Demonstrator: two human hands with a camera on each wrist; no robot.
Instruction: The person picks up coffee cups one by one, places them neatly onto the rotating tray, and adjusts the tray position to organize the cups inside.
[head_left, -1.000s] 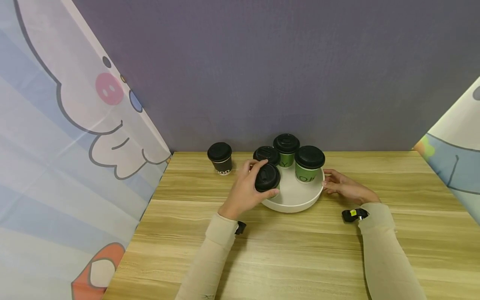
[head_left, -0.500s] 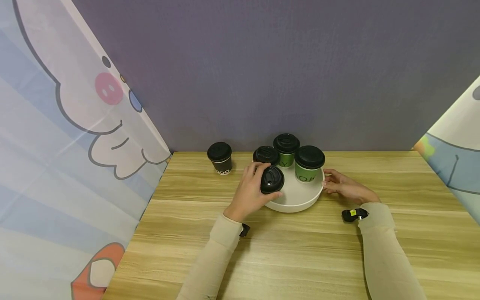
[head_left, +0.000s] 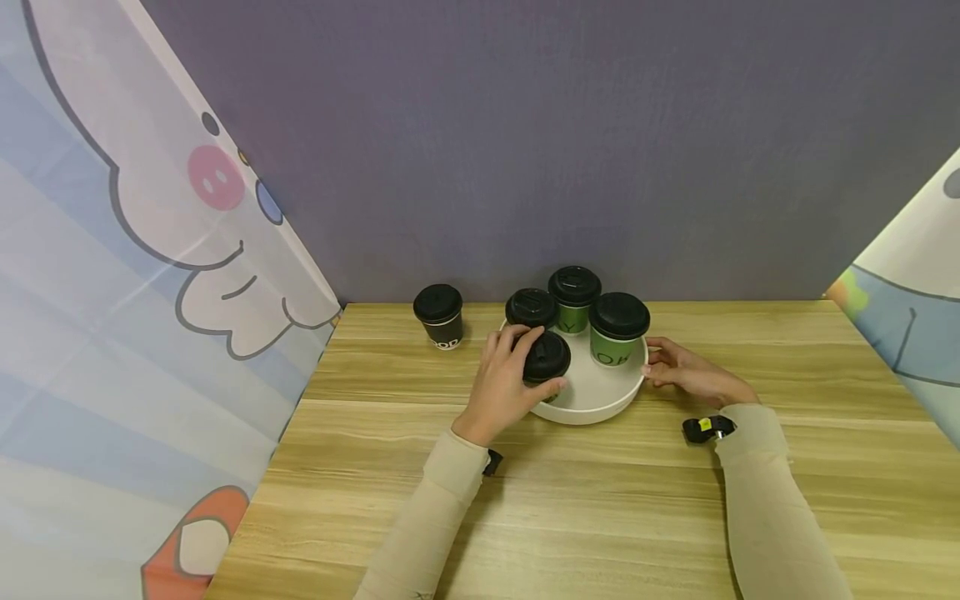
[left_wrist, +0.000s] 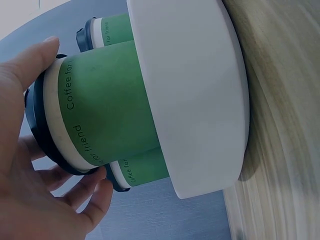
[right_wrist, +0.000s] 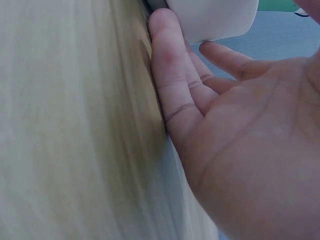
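Observation:
A round white tray [head_left: 600,393] holds several green paper coffee cups with black lids. My left hand [head_left: 498,387] grips one coffee cup [head_left: 549,358] at the tray's front left, thumb and fingers spread round its lid. In the left wrist view this coffee cup [left_wrist: 107,100] shows "Coffee for friend" lettering, and its base is hidden behind the tray wall. On the tray's right side, my right hand [head_left: 693,375] touches the outer wall with its fingertips. Its fingers look nearly straight in the right wrist view, close to the tabletop.
Behind the gripped cup stand another lidded cup [head_left: 531,308], a back cup [head_left: 573,300] and a larger right cup [head_left: 613,343]. A small black cup [head_left: 441,318] stands on the wooden table [head_left: 585,517], left of the tray. A grey wall [head_left: 570,150] rises at the table's back edge.
My left hand has moved slightly right with the coffee cup, further over the tray, and the cup's tilted lid has levelled. The right hand and tray have stayed put.

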